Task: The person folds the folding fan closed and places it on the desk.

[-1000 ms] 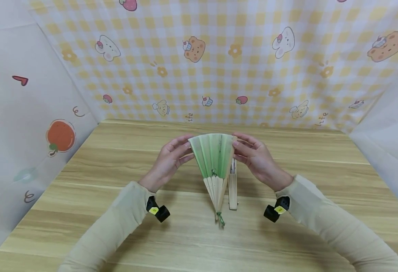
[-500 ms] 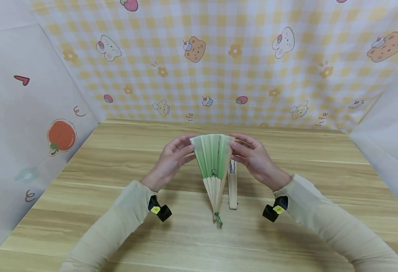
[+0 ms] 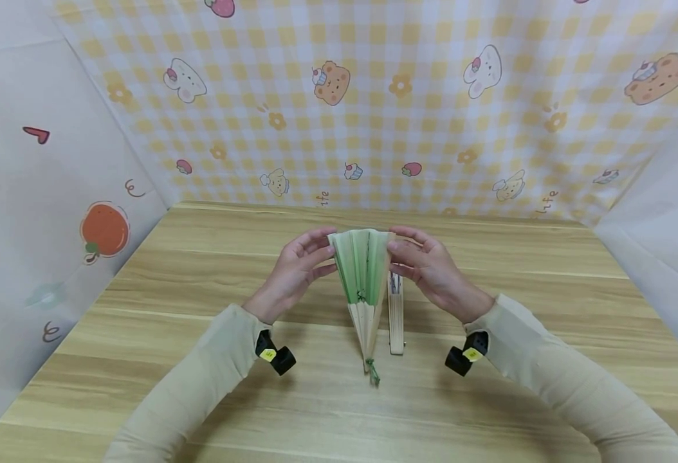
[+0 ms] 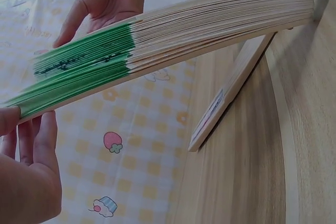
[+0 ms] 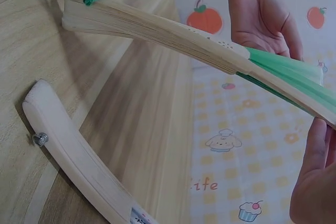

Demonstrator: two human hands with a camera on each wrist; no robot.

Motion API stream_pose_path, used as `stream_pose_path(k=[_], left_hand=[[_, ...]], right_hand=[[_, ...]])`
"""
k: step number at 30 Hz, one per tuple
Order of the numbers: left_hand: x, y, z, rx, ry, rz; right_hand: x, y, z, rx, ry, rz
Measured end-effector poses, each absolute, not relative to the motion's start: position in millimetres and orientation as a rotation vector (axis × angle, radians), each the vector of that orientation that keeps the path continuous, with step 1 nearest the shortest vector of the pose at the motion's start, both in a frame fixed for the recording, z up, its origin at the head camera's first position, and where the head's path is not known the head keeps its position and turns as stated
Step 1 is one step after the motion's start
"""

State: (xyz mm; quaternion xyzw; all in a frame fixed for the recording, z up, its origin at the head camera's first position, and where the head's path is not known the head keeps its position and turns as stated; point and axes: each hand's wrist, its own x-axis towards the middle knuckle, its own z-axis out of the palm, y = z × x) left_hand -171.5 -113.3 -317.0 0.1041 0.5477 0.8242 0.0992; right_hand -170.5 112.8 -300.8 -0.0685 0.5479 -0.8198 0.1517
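Observation:
A green folding fan (image 3: 363, 267) with pale wooden ribs stands partly spread, its pleated end up and its pivot down near the table. My left hand (image 3: 291, 276) pinches the outer edge on the left between thumb and fingers. On the opposite side my right hand (image 3: 436, 276) grips the other guard stick the same way. A green cord (image 3: 372, 372) hangs from the pivot end. Just right of it a second folding fan (image 3: 396, 321), closed, lies on the table; a metal rivet (image 5: 40, 139) shows at its end in the right wrist view.
The wood-grain table (image 3: 339, 424) spreads under both arms. Behind it hangs a yellow-checked cloth (image 3: 431, 141) with cartoon prints. White printed sheeting (image 3: 55, 180) borders the left side, and plain white sheeting (image 3: 663, 206) the right.
The green fan has narrowed as both hands moved inward, bringing its pleats closer together. The closed fan on the table has stayed where it was.

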Motion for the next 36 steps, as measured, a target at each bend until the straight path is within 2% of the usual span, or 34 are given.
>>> stream_pose_path(k=[18, 36], left_hand=[[-168.8, -107.1, -313.6, 0.447, 1.647, 2.351], [-168.5, -100.9, -312.4, 0.401, 1.672, 2.349]], right_hand=[[-169.9, 111.1, -301.2, -0.227, 1.587, -2.321], [-168.3, 108.1, -301.3, -0.255, 1.618, -2.295]])
